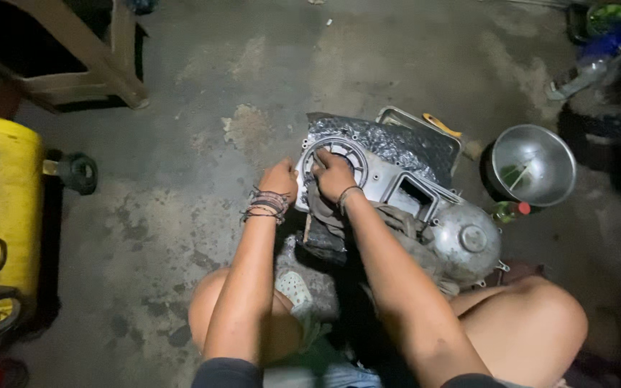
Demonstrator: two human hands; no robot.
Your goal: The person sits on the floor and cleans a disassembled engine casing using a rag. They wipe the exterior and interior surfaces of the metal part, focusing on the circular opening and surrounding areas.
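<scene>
Grey metal engine cover (397,194) lies on the concrete floor (181,215) in front of the person's knees, partly over a dark mat (397,144). Left hand (279,179), with several bracelets at the wrist, grips the left edge of the cover, fingers curled. Right hand (333,174) presses into the round opening (336,154) of the cover, closed around a dirty rag (325,212). Just beside, at the right, stands 1 metal bowl (533,164). Yellow tank (1,201) is well apart, at the left.
</scene>
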